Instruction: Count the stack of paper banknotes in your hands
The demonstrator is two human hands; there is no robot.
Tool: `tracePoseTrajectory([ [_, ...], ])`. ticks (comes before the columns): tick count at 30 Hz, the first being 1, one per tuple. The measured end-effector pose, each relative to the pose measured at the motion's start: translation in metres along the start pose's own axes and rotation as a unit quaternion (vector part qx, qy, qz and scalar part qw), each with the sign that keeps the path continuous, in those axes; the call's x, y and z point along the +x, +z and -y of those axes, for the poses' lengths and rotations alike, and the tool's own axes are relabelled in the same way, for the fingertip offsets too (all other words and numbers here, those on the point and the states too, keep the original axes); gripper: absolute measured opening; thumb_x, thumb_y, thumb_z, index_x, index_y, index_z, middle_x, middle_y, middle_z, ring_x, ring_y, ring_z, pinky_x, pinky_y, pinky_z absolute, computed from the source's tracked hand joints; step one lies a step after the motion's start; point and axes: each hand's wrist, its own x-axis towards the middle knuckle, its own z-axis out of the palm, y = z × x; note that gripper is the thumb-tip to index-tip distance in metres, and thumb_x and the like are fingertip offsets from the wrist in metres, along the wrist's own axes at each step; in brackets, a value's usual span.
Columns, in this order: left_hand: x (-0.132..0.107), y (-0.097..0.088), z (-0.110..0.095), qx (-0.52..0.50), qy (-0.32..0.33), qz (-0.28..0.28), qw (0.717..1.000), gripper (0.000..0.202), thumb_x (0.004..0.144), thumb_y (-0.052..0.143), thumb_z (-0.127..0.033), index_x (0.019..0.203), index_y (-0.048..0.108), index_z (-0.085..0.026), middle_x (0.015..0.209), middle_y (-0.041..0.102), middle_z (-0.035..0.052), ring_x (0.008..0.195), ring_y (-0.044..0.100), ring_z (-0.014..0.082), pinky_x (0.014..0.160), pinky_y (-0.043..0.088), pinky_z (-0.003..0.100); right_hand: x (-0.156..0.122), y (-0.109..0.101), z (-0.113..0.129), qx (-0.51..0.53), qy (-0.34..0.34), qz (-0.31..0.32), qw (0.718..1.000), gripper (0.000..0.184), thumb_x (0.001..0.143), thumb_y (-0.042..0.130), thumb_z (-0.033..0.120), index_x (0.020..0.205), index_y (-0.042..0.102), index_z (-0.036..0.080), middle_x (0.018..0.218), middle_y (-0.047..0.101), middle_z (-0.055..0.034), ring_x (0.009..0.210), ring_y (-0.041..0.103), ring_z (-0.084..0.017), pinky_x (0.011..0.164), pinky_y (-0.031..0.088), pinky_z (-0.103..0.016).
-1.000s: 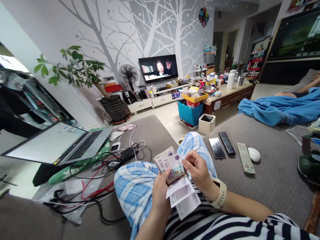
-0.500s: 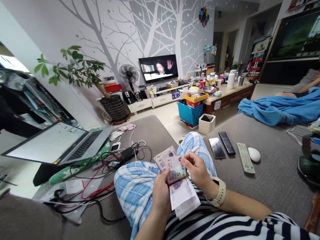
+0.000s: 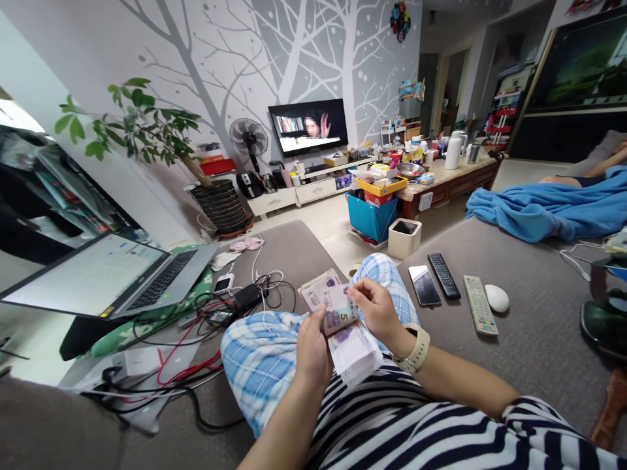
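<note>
A folded stack of purple banknotes [image 3: 337, 313] marked 5 is held over my lap. My left hand [image 3: 313, 349] grips the stack from the left, its thumb lying across the notes. With thumb and fingertips, my right hand [image 3: 377, 307] pinches the upper right corner of a banknote at the top of the stack. Below the fold, the loose ends of several notes [image 3: 355, 352] hang towards my striped shirt [image 3: 392, 418]; their lower edge is blurred. A pale watch [image 3: 416, 349] is on my right wrist. Blue checked trousers [image 3: 262, 365] cover my crossed legs.
On the sofa at right lie a phone [image 3: 424, 285], a black remote [image 3: 443, 275], a beige remote [image 3: 480, 304] and a white mouse [image 3: 497, 298]. At left are an open laptop [image 3: 161, 281] and tangled cables [image 3: 196, 375]. Another person's legs lie under a blue blanket [image 3: 548, 212].
The hanging ends of the notes have swung upward and gathered closer together. Both hands keep their hold on the banknotes. The view has shifted slightly.
</note>
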Motion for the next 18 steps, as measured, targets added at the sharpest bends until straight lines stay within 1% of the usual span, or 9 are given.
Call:
tracePoseTrajectory([
  [2, 0.024, 0.004, 0.0, -0.002, 0.024, 0.009, 1.0, 0.012, 0.075, 0.059, -0.018, 0.081, 0.066, -0.01, 0.071, 0.072, 0.0059, 0.065, 0.069, 0.0192, 0.067, 0.058, 0.033, 0.022, 0.003, -0.007, -0.01, -0.004, 0.003, 1.0, 0.025, 0.082, 0.057, 0.038, 0.068, 0.052, 0.019, 0.061, 0.048, 0.0034, 0.058, 0.043, -0.012, 0.054, 0.035, -0.024],
  [5, 0.071, 0.011, -0.003, -0.004, 0.038, 0.034, 0.999, 0.016, 0.076, 0.058, -0.019, 0.086, 0.066, -0.009, 0.073, 0.072, 0.0076, 0.071, 0.07, 0.0219, 0.073, 0.057, 0.036, 0.066, 0.011, -0.022, -0.001, 0.008, 0.003, 1.0, 0.027, 0.08, 0.057, 0.042, 0.067, 0.053, 0.018, 0.059, 0.049, 0.0039, 0.055, 0.042, -0.011, 0.051, 0.033, -0.023],
  [9, 0.133, 0.021, -0.012, 0.005, 0.053, 0.044, 0.998, 0.019, 0.076, 0.058, -0.018, 0.09, 0.066, -0.009, 0.078, 0.073, 0.0075, 0.073, 0.071, 0.0214, 0.075, 0.056, 0.036, 0.128, 0.022, -0.048, -0.035, 0.031, 0.005, 0.999, 0.03, 0.077, 0.057, 0.046, 0.066, 0.053, 0.019, 0.056, 0.049, 0.0041, 0.054, 0.043, -0.011, 0.05, 0.033, -0.023],
  [10, 0.146, 0.023, -0.015, 0.008, 0.056, 0.034, 0.998, 0.019, 0.075, 0.059, -0.018, 0.091, 0.066, -0.009, 0.076, 0.073, 0.0065, 0.072, 0.071, 0.021, 0.075, 0.056, 0.035, 0.141, 0.025, -0.056, -0.043, 0.035, 0.012, 0.998, 0.03, 0.077, 0.056, 0.046, 0.065, 0.052, 0.019, 0.055, 0.049, 0.0039, 0.054, 0.043, -0.011, 0.051, 0.034, -0.023],
  [13, 0.18, 0.025, -0.021, 0.029, 0.055, 0.016, 0.998, 0.02, 0.075, 0.058, -0.018, 0.091, 0.066, -0.009, 0.072, 0.072, 0.0052, 0.07, 0.07, 0.0206, 0.074, 0.056, 0.035, 0.174, 0.033, -0.078, -0.058, 0.049, 0.038, 0.996, 0.029, 0.078, 0.054, 0.043, 0.063, 0.051, 0.019, 0.055, 0.049, 0.0038, 0.054, 0.044, -0.011, 0.052, 0.035, -0.023],
  [15, 0.2, 0.025, -0.024, 0.044, 0.049, 0.01, 0.998, 0.021, 0.076, 0.058, -0.019, 0.093, 0.066, -0.01, 0.07, 0.072, 0.0052, 0.069, 0.07, 0.0209, 0.073, 0.056, 0.036, 0.191, 0.038, -0.093, -0.077, 0.064, 0.06, 0.993, 0.027, 0.079, 0.053, 0.041, 0.063, 0.051, 0.019, 0.056, 0.05, 0.0039, 0.054, 0.045, -0.011, 0.053, 0.035, -0.023],
  [18, 0.227, 0.022, -0.028, 0.052, 0.046, 0.004, 0.998, 0.023, 0.077, 0.058, -0.02, 0.095, 0.066, -0.009, 0.07, 0.072, 0.0058, 0.066, 0.07, 0.0204, 0.071, 0.056, 0.036, 0.215, 0.046, -0.11, -0.092, 0.073, 0.076, 0.99, 0.024, 0.078, 0.055, 0.037, 0.063, 0.051, 0.018, 0.055, 0.051, 0.0042, 0.054, 0.047, -0.011, 0.055, 0.036, -0.023],
])
